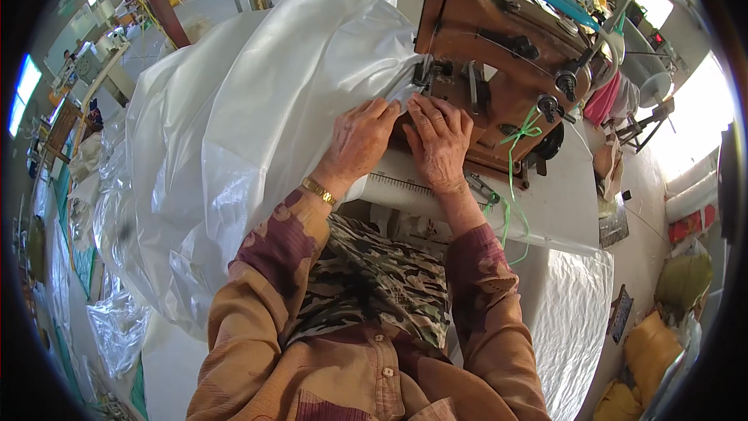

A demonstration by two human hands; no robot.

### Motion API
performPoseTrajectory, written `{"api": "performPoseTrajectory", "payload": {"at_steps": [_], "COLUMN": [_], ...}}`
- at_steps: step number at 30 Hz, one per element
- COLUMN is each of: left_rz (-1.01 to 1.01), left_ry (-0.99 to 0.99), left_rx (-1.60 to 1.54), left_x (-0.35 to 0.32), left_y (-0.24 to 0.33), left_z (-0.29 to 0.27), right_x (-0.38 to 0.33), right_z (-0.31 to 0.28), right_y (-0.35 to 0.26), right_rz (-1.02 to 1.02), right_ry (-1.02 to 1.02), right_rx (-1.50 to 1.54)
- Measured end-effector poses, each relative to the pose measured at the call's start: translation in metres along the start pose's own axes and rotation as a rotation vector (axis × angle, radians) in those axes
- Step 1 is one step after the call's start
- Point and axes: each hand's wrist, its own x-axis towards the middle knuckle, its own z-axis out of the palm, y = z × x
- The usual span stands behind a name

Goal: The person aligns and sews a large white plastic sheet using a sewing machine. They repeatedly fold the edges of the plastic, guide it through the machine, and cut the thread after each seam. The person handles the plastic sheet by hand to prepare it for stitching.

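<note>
With my left hand point(360, 140) and right hand point(439, 140) both spread flat, I press the white plastic sheet point(257, 132) onto the counter point(561, 203) at the sewing machine point(499, 54) needle, most of it apparently unsewn and bunched at my left.

Under your left hand point(360, 140) and right hand point(439, 144) lies the sheet point(257, 117) — thin white woven plastic, semi-glossy, creased and slightly see-through. The machine point(499, 54) you work at is metal with worn, matt brown paint; its knobs point(566, 82) are bright bare metal. A green plastic cord point(514, 156) hangs off it. Your table point(545, 203) looks smooth, pale and matt. Your sleeves point(265, 281) are soft printed cloth — your watchband point(319, 191) shiny gold metal.
</note>
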Motion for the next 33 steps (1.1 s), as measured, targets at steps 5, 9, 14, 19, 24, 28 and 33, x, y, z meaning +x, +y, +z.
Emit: {"api": "performPoseTrajectory", "payload": {"at_steps": [5,9,14,19,24,28,33], "left_rz": [0.003,0.006,-0.043,-0.171,-0.332,-0.321,-0.261], "left_ry": [-0.019,-0.044,-0.013,0.098,0.153,0.267,0.257], "left_rx": [0.001,-0.025,0.011,0.068,0.053,-0.025,-0.025], "left_x": [0.009,0.02,0.031,0.025,0.004,-0.014,-0.027], "left_y": [-0.021,-0.036,-0.049,-0.056,-0.073,-0.083,-0.089], "left_z": [0.011,0.02,0.035,0.038,0.03,0.025,0.015], "right_x": [0.0,-0.003,-0.002,-0.004,-0.003,-0.007,-0.045], "right_z": [0.002,0.005,0.003,0.006,0.005,-0.006,-0.051], "right_y": [0.0,0.004,0.0,0.002,0.002,-0.001,-0.004], "right_rz": [-0.011,-0.01,-0.008,-0.005,-0.026,-0.09,0.069], "right_ry": [-0.009,-0.004,-0.012,-0.012,0.02,0.079,0.019], "right_rx": [0.002,-0.004,-0.013,-0.019,-0.01,0.001,-0.03]}}
